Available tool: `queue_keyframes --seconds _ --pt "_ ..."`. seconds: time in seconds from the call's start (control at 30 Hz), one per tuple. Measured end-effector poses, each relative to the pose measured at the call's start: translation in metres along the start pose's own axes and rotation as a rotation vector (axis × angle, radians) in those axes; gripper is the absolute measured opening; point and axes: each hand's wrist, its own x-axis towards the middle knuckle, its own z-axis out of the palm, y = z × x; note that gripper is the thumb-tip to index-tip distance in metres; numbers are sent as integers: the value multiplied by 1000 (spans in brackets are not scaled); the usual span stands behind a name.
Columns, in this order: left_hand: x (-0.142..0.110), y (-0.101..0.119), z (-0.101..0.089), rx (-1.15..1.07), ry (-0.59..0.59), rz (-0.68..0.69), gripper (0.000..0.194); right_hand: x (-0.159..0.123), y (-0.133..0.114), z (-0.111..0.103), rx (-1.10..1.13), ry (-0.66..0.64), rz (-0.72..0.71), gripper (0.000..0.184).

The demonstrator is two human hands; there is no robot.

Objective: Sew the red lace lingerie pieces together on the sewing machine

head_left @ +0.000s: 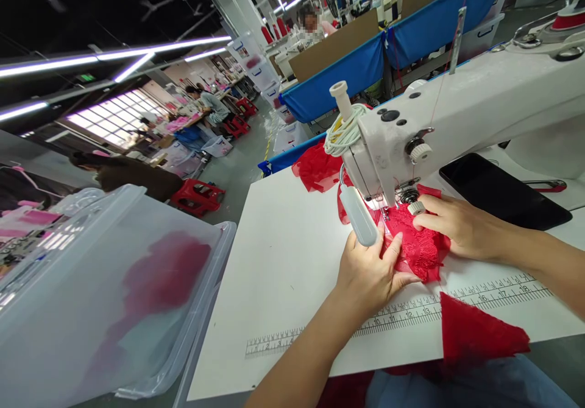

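Red lace fabric (423,243) lies under the needle area of a white sewing machine (439,116). My left hand (368,271) holds its near left edge, with the thumb low and the fingers close to the presser foot (385,214). On the other side, my right hand (461,225) has bent fingers pressed on the fabric near a white knob. A grey-white lamp (359,216) hangs beside the needle and covers part of my left fingertips. More red sheer fabric (317,167) is bunched behind the machine head.
A black phone (505,190) lies under the machine arm. The white table (274,262) has a printed ruler along its front. A red fabric piece (479,335) hangs over the front edge. A translucent bin (114,298) stands at left. Other people work at stations beyond.
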Motion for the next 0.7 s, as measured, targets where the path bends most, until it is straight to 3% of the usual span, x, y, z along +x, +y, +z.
queue_keyframes --seconds 0.2,0.7 --pt "1 1 0 -14 -2 11 66 2 -2 2 -39 72 -21 31" --pt "2 1 4 14 -11 -42 71 1 2 7 -47 54 14 30"
